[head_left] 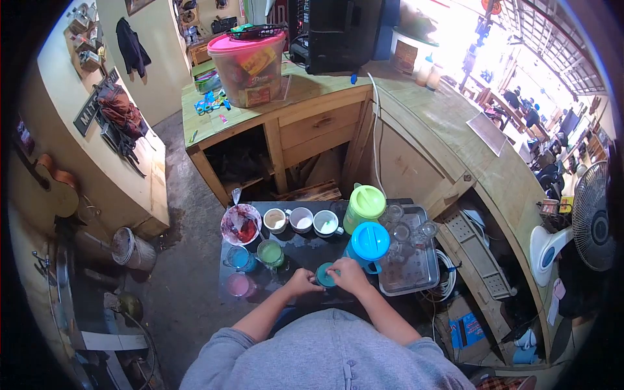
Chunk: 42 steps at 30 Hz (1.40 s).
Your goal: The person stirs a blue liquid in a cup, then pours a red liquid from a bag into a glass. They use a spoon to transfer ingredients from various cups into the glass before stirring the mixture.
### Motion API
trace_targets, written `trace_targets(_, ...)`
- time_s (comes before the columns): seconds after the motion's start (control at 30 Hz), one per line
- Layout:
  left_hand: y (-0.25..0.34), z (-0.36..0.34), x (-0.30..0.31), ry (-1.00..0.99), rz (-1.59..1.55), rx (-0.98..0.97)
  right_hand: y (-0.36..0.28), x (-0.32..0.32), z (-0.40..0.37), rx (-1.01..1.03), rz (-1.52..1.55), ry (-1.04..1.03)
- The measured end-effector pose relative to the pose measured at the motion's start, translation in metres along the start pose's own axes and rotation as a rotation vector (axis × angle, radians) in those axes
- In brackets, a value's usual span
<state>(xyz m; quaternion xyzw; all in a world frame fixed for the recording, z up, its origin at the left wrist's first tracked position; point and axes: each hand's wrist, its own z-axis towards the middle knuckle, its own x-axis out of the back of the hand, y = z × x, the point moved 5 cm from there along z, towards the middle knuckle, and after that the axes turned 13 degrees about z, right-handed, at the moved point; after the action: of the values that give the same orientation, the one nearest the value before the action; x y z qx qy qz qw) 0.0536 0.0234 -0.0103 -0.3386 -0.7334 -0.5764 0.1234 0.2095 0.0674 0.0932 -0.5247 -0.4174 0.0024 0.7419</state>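
My left hand (302,283) grips the near-left side of a glass mug (323,275) of teal liquid, close to the front of the dark table. Over the mug's rim, my right hand (350,276) is closed in a pinch; whatever is between its fingers is hidden. To the left stand glass mugs of green (271,253), blue (241,259) and pink (240,285) liquid. Behind them is a bowl (227,224) with red contents and a spoon. Three pale mugs stand in a row, one being the rightmost mug (327,223). A blue-lidded pitcher (369,242) is just beyond my right hand.
A green-lidded pitcher (365,207) stands behind the blue one. At the right, a clear plastic tray (409,281) holds several glasses. A wooden counter (312,91) with a pink-lidded tub (250,71) curves around the far side. A fan (593,214) is at far right.
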Motion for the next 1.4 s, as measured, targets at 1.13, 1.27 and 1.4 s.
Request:
trace_targets(1.13, -0.002, 0.002, -0.002, 0.017, -0.016, -0.033, -0.002, 0.003, 0.006, 0.000, -0.050, 0.011)
trace_targets(1.27, -0.001, 0.001, -0.002, 0.030, -0.004, -0.031, 0.002, 0.002, 0.006, -0.082, 0.037, 0.005)
trace_targets(1.4, 0.003, -0.002, 0.001, 0.037, 0.000, -0.029, -0.012, 0.007, 0.008, -0.051, -0.181, -0.007)
